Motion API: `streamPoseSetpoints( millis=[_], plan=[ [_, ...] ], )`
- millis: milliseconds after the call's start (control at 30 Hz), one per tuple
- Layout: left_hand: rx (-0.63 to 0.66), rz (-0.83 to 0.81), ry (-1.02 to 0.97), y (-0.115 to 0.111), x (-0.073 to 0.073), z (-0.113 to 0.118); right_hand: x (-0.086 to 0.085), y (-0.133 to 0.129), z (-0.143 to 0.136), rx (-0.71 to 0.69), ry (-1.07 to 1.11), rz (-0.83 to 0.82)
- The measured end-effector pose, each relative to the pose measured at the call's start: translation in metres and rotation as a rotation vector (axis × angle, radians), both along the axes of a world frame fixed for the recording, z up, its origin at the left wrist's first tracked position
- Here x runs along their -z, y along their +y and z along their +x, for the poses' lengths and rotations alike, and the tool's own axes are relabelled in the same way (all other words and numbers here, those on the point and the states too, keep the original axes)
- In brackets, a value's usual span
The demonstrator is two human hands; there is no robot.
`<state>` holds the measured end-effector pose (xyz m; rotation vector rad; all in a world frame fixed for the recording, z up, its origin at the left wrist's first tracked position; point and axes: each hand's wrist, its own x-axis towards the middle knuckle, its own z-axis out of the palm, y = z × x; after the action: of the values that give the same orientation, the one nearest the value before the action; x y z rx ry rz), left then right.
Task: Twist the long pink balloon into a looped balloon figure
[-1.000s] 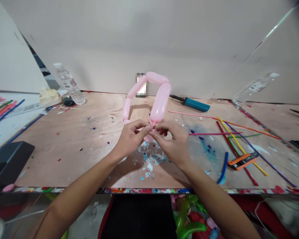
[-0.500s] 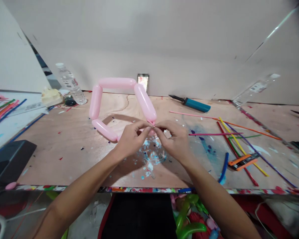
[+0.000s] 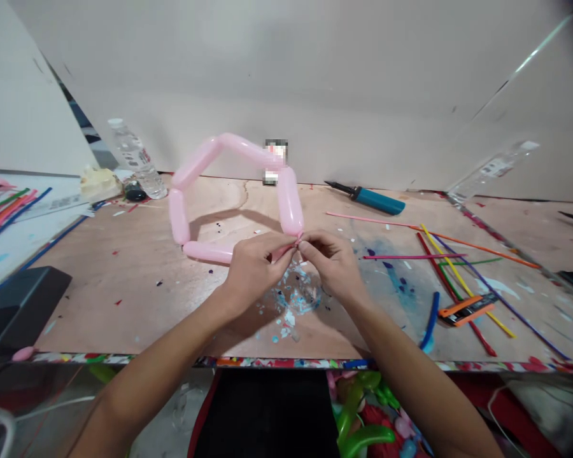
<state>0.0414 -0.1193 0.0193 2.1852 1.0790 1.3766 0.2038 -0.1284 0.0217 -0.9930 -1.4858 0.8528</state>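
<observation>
A long pink balloon (image 3: 290,202), pinched into several segments, forms a loop that rises above the wooden table (image 3: 124,318). Its two ends meet between my hands. My left hand (image 3: 255,264) is closed, thumb and fingertips pinching the thin pink end. Touching it from the right, my right hand (image 3: 332,261) also pinches that end with thumb and forefinger. The lowest segment of the loop passes behind my left hand, which hides part of it. The fingers cover the exact shape of the pinched joint.
A blue hand pump (image 3: 378,200), loose uninflated balloons (image 3: 451,264) and an orange cutter (image 3: 468,310) lie on the right. Plastic bottles stand at back left (image 3: 138,162) and lean at back right (image 3: 496,170). A dark box (image 3: 23,305) sits left.
The pink loop has swung and changed shape: its top corner is higher and its right segment more upright. Both hands have shifted slightly right, still pinching the balloon's end.
</observation>
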Motion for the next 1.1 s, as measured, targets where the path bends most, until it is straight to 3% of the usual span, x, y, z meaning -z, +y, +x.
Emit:
streamPoseSetpoints(
  millis=[100,433,833,1100],
  plan=[
    [0.034,0.02,0.032,0.002,-0.002,-0.002,-0.002,0.0,-0.001,0.017,-0.007,-0.022],
    [0.041,-0.157,0.131,-0.001,-0.012,-0.006,-0.002,-0.002,-0.003,0.066,-0.06,-0.003],
    [0.237,-0.243,0.152,0.006,-0.02,-0.015,0.003,-0.005,-0.002,0.143,-0.228,0.128],
    [0.008,-0.083,0.198,0.001,-0.008,-0.006,0.007,-0.012,-0.012,0.237,-0.334,0.257]
  ],
)
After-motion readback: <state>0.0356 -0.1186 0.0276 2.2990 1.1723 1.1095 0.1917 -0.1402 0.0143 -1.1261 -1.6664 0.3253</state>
